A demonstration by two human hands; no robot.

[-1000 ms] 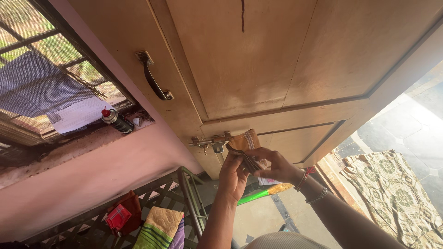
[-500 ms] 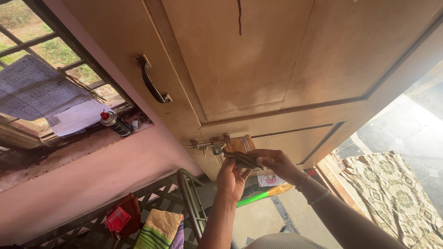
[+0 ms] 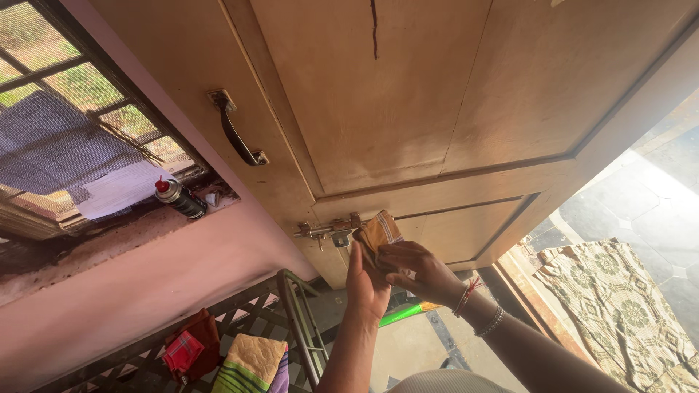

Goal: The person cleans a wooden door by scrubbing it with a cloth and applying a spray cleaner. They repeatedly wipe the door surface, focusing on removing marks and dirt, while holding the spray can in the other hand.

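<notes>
Here the tall pale wooden door (image 3: 451, 109) looks mostly bare of dust, with its small brass sliding bolt (image 3: 329, 231) apparently being wiped. The left hand (image 3: 366, 280) and right hand (image 3: 415, 271) together grip a folded orange-brown cloth (image 3: 378, 231) touching the bolt; open doorway room lies rightward.

- Folded orange-brown cloth (image 3: 378, 231), striped at its edge, bunched just below frame centre, pressed against the wooden door.
- Metal sliding bolt latch (image 3: 329, 231), horizontal on the door, touching the cloth's left side.
</notes>
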